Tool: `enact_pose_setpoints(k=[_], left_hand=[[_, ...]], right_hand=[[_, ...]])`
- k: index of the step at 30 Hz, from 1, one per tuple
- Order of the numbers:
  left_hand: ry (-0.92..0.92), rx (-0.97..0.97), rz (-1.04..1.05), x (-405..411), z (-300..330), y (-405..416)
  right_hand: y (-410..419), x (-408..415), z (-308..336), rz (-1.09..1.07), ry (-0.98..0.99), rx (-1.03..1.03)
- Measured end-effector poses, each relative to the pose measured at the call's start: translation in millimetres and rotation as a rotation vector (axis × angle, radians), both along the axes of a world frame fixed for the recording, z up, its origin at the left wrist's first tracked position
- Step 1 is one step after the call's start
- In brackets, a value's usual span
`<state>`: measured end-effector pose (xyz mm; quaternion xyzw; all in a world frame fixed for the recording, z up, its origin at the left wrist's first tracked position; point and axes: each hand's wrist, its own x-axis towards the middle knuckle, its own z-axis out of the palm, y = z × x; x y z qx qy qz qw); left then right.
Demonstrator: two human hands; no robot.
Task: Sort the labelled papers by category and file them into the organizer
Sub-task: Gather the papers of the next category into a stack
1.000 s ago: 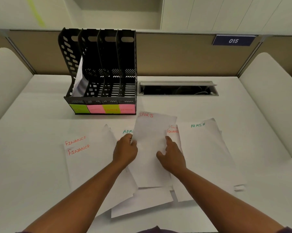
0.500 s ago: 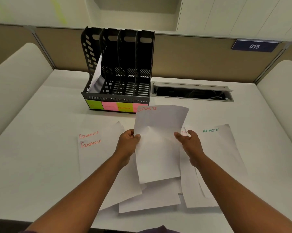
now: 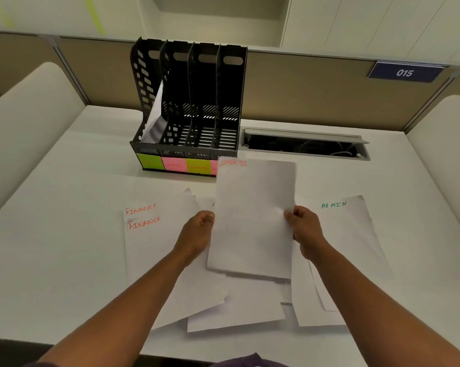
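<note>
I hold a white sheet marked SPORTS (image 3: 252, 218) in red above the desk, my left hand (image 3: 197, 234) gripping its left edge and my right hand (image 3: 304, 231) its right edge. Its top corner covers the organizer's rightmost label. The black four-slot organizer (image 3: 189, 107) stands behind, with green, pink, yellow-green and pink labels along its front; a paper (image 3: 156, 123) leans in its leftmost slot. On the desk lie two FINANCE sheets (image 3: 149, 234) at the left, an ADMIN sheet (image 3: 356, 234) at the right and more overlapping sheets (image 3: 236, 308) beneath.
An open cable tray (image 3: 303, 144) is set into the white desk (image 3: 51, 234) right of the organizer. A tan partition with a blue 015 sign (image 3: 405, 72) stands behind. White curved dividers (image 3: 24, 115) flank both sides.
Both hands took the SPORTS sheet off the pile and raised it toward the organizer. My right hand moved from flat on the papers to gripping the sheet's right edge.
</note>
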<state>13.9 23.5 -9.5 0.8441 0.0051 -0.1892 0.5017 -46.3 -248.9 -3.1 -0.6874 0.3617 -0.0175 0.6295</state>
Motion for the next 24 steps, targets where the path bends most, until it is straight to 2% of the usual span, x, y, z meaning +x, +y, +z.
enact_pose_setpoints(k=[2, 4, 5, 9, 13, 24], left_hand=[[-0.224, 0.395, -0.252, -4, -11, 3], [-0.259, 0.705, -0.441, -11, -20, 6], [-0.233, 0.777, -0.485, -14, -23, 7], [-0.147, 0.787, -0.483, -21, -28, 9], [-0.120, 0.759, -0.431, -21, -23, 9], [-0.216, 0.751, -0.301, -16, -24, 9]], right_hand=[[-7, 0, 1, -0.106, -0.023, -0.046], [-13, -1, 3, -0.185, -0.031, -0.051], [-16, -2, 3, -0.216, -0.033, -0.050], [-21, -8, -2, -0.326, -0.028, -0.044], [-21, -17, -8, -0.321, 0.020, -0.104], [-8, -31, -17, 0.092, 0.134, -0.245]])
